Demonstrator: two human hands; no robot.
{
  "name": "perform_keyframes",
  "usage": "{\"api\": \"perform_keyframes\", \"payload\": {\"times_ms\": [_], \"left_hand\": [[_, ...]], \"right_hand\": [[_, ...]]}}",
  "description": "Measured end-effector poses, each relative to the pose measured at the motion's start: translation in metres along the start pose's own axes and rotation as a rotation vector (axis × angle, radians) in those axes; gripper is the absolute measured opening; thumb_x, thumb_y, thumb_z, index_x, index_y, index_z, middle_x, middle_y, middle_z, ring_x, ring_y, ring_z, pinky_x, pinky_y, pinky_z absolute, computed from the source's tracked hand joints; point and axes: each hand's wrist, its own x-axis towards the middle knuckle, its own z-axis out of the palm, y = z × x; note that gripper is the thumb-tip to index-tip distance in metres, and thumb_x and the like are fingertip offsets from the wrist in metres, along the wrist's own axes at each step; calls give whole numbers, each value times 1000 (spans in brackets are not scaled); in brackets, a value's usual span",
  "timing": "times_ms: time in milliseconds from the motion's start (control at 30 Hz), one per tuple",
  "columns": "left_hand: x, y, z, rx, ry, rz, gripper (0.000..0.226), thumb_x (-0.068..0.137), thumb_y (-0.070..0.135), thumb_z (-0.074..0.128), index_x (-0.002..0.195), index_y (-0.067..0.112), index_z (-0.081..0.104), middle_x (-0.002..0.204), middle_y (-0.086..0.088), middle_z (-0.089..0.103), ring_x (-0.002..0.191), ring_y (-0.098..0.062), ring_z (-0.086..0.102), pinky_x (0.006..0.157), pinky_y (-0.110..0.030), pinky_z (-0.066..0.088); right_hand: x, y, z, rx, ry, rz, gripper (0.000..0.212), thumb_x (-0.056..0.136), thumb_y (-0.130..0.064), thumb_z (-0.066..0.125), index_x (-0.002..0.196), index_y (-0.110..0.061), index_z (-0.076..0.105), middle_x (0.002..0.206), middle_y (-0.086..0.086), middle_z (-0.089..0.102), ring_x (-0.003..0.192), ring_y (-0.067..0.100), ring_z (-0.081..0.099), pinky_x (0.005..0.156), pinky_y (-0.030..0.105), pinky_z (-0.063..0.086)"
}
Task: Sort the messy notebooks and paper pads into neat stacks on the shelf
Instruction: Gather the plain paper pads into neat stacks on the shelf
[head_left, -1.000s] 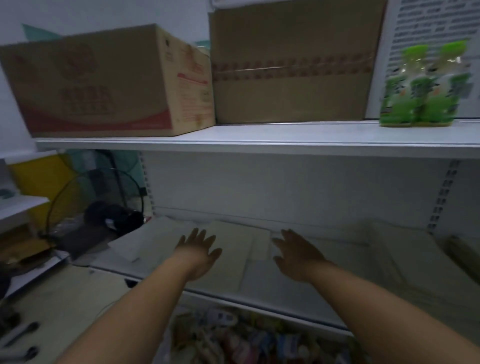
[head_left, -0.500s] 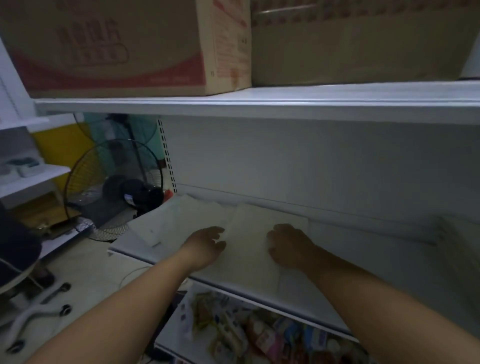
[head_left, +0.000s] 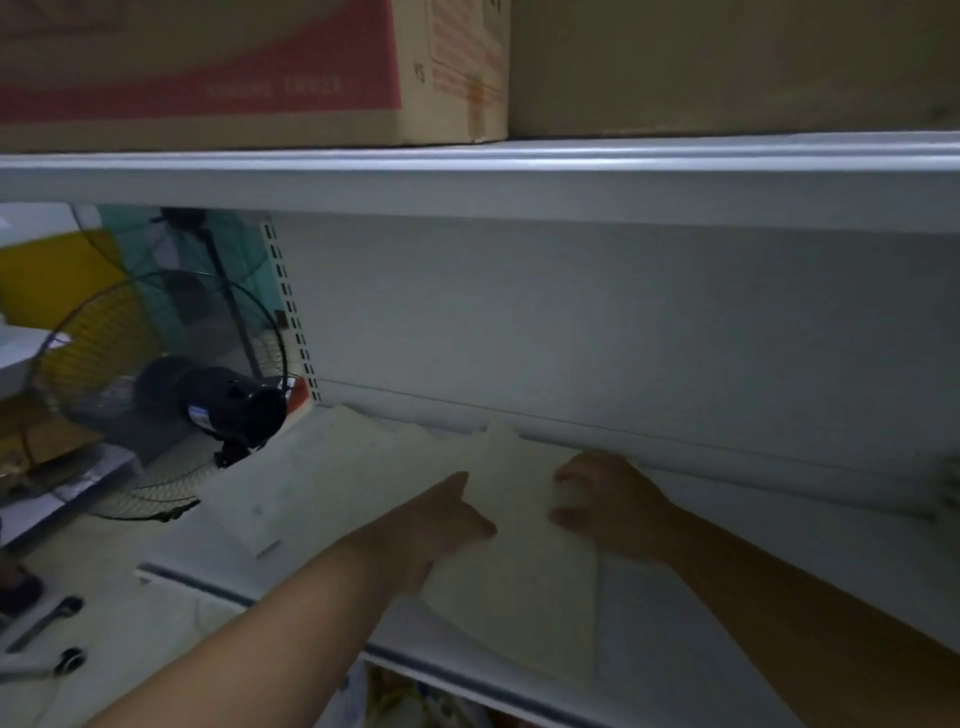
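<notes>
You're holding the cream paper pad (head_left: 519, 561) by both side edges. Left hand (head_left: 441, 525) is pinching the left edge, thumb on top. Right hand (head_left: 608, 512) is curling its fingers over the right edge. The pad is lying skewed on the lower shelf (head_left: 779, 571), near corner reaching the front lip, far corner seemingly overlapping a second pad (head_left: 322, 483) on its left. My read: you're gripping both edges so it turns square without the sheets fanning.
</notes>
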Motion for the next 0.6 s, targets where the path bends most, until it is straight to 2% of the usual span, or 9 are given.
{"api": "perform_keyframes", "payload": {"times_ms": [100,133,200,267,367,433,500,567,600], "left_hand": [[0,-1,-14,-6,19,102,40,88,-3,58,109,29,48,89,8,62,77,-10,61,60,-19,51],[3,-5,-25,-27,31,131,39,88,-2,58,107,31,49,90,9,63,78,-10,62,61,-19,52],[2,-6,-50,-111,51,151,37,89,0,58,112,28,53,100,1,67,86,-20,64,72,-30,54],[3,-9,-77,-178,59,144,37,89,0,58,118,22,53,104,-6,67,90,-28,64,74,-37,52],[6,-18,-112,-213,39,113,36,89,2,57,119,21,53,102,-8,66,90,-30,63,71,-38,51],[9,-25,-129,-216,17,102,37,90,5,58,123,21,53,107,-8,66,94,-33,62,78,-44,52],[11,-33,-139,-207,-12,97,41,90,6,58,128,18,51,114,-10,63,98,-34,61,83,-46,51],[12,-39,-145,-210,-39,108,39,91,3,55,127,17,51,111,-10,64,92,-30,61,72,-37,50],[13,-41,-148,-217,-60,112,37,91,2,54,125,18,52,108,-9,64,90,-29,62,67,-34,49]], "right_hand": [[-8,7,-3,-44,150,166,52,90,-50,49,134,-22,45,135,0,49,123,20,47,100,31,40],[-11,9,-3,-175,199,260,58,91,-55,41,138,-20,39,137,4,47,124,23,45,101,34,39],[-21,9,0,-309,154,463,81,88,-68,33,148,-15,20,145,8,38,131,28,38,104,38,34],[-28,1,4,-226,72,555,97,82,-74,37,151,-15,1,148,10,34,133,29,36,106,38,34],[-24,-14,3,-77,97,591,108,78,-66,57,151,-15,-6,146,11,38,132,29,40,103,35,39],[-17,-17,1,104,190,675,115,72,-53,73,151,-13,0,147,12,38,133,29,39,104,34,38],[-14,-20,-3,295,251,765,109,65,-40,83,148,-6,20,142,14,45,128,28,46,98,33,43],[-15,-23,-4,418,292,770,72,68,-24,84,128,0,54,124,12,60,112,28,58,80,28,45],[-18,-27,-4,452,314,750,54,71,-17,82,118,0,61,116,10,63,106,28,60,75,25,42]]}}
